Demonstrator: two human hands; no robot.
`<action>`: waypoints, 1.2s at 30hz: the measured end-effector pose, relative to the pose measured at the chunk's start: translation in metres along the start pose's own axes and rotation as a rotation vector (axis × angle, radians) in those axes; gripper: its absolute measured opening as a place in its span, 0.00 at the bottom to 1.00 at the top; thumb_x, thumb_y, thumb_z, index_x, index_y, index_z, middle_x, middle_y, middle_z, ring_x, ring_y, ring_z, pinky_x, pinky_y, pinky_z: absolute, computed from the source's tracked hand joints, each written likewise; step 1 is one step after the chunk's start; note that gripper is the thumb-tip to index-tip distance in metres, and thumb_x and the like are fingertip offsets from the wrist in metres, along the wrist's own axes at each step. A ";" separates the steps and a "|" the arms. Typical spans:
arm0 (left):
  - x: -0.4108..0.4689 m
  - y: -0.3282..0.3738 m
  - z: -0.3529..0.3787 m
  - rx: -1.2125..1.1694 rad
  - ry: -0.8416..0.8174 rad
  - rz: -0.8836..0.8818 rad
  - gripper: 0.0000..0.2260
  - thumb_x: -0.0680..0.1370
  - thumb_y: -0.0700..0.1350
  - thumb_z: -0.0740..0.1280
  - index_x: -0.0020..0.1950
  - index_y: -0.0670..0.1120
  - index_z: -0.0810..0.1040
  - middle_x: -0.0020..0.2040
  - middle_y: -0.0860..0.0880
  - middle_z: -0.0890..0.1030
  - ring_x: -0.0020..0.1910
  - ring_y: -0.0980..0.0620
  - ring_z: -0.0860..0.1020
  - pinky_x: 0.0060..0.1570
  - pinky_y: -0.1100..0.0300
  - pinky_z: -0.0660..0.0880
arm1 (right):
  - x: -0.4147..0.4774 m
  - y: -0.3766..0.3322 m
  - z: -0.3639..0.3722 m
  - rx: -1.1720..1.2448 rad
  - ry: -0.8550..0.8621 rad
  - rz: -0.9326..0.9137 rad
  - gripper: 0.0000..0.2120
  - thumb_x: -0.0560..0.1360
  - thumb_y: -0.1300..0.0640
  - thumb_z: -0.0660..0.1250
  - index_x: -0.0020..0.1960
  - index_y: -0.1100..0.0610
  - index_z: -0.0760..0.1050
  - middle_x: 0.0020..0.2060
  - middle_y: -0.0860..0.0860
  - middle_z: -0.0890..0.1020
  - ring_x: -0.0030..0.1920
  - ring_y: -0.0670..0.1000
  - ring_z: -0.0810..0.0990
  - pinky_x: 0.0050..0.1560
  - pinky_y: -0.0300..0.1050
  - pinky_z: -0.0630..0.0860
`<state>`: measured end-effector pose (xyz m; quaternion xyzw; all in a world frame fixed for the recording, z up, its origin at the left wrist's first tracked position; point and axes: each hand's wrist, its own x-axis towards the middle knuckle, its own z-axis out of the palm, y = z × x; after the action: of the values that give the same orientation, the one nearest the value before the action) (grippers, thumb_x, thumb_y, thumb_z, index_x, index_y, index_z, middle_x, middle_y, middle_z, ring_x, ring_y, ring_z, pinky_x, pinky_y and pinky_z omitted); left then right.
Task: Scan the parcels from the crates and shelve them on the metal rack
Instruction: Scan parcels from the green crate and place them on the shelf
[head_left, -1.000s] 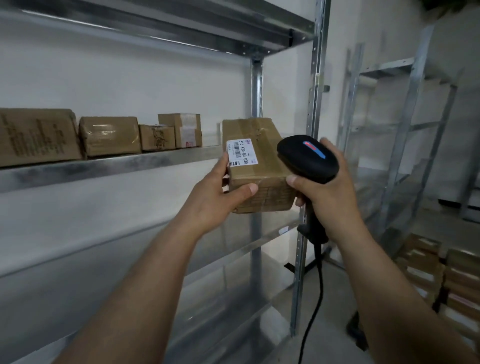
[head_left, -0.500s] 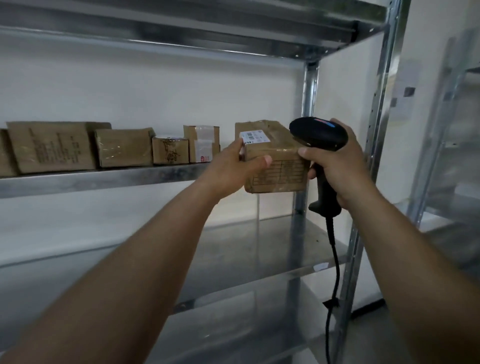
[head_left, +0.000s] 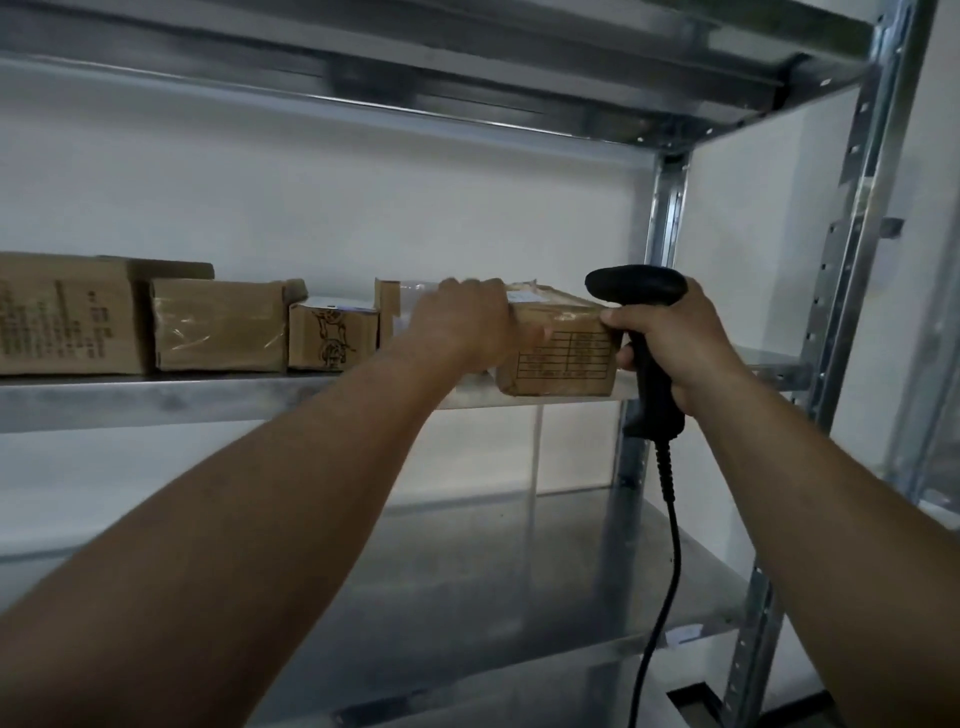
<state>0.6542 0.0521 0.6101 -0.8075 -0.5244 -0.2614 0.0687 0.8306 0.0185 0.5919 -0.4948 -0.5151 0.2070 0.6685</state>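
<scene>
A brown cardboard parcel (head_left: 561, 358) wrapped in clear tape sits at the front edge of the metal rack's shelf (head_left: 156, 402). My left hand (head_left: 467, 322) grips its left end, fingers over the top and thumb on the front face. My right hand (head_left: 675, 343) holds a black corded barcode scanner (head_left: 644, 332) by its handle, just right of the parcel, with the thumb touching the parcel's top right corner. The parcel's white label is mostly hidden behind my left hand.
Several taped cardboard boxes stand in a row on the same shelf, among them a large one (head_left: 67, 317), a medium one (head_left: 218, 325) and a small one (head_left: 332, 338). A lower shelf (head_left: 493, 597) lies below. A steel upright (head_left: 831, 312) stands at the right.
Both hands have carried the parcel up and forward to the shelf, where it now rests on the front edge. My left hand shifted over the parcel's top, covering the label.
</scene>
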 end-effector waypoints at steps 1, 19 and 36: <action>0.008 -0.001 -0.002 0.163 0.013 0.016 0.28 0.76 0.66 0.60 0.67 0.48 0.71 0.62 0.45 0.74 0.61 0.45 0.70 0.57 0.50 0.67 | 0.005 0.002 0.002 0.013 -0.008 0.007 0.14 0.74 0.67 0.70 0.58 0.60 0.77 0.36 0.54 0.79 0.22 0.48 0.72 0.28 0.41 0.74; 0.058 -0.029 -0.008 0.312 -0.122 -0.006 0.12 0.78 0.51 0.62 0.59 0.48 0.73 0.54 0.48 0.77 0.50 0.48 0.73 0.47 0.55 0.70 | 0.081 0.022 0.047 0.025 -0.136 0.166 0.21 0.71 0.66 0.72 0.63 0.62 0.72 0.42 0.58 0.81 0.22 0.47 0.74 0.26 0.41 0.74; 0.050 -0.025 0.005 0.314 0.036 -0.042 0.19 0.81 0.52 0.57 0.71 0.51 0.68 0.67 0.48 0.73 0.65 0.47 0.69 0.62 0.51 0.64 | 0.081 0.019 0.036 -0.033 -0.112 -0.048 0.40 0.72 0.62 0.72 0.77 0.51 0.55 0.61 0.52 0.74 0.31 0.51 0.77 0.34 0.44 0.75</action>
<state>0.6497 0.1058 0.6269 -0.7706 -0.5744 -0.1921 0.1982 0.8336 0.1064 0.6131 -0.4811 -0.5669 0.2098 0.6349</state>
